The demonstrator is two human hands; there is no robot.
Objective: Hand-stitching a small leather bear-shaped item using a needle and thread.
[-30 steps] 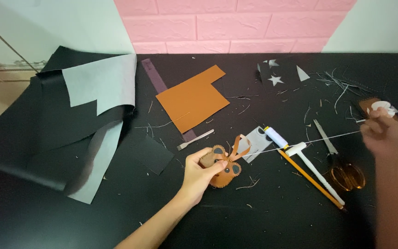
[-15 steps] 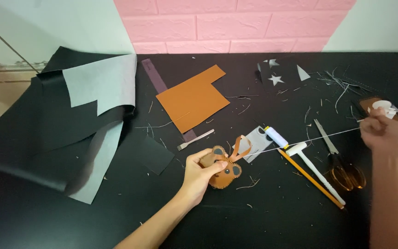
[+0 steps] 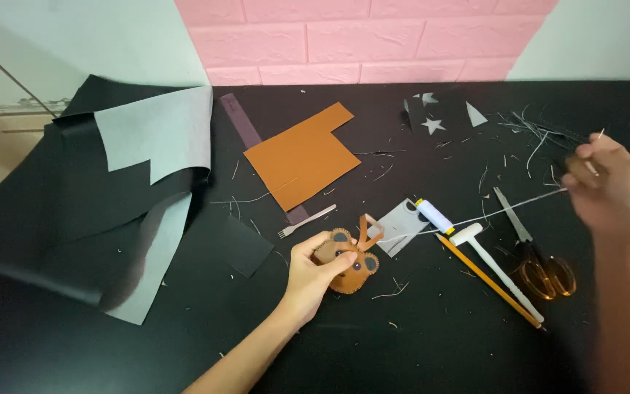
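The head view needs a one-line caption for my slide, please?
Left hand holds a brown leather bear while the right hand pulls white thread taut.

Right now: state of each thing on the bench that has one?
left hand: gripping the brown bear piece
right hand: pinching a needle, raised off the table
white thread: pulled taut between bear piece and right hand
scissors: closed, lying flat
black sheet: folded over, grey underside showing
thread spool: lying on its side
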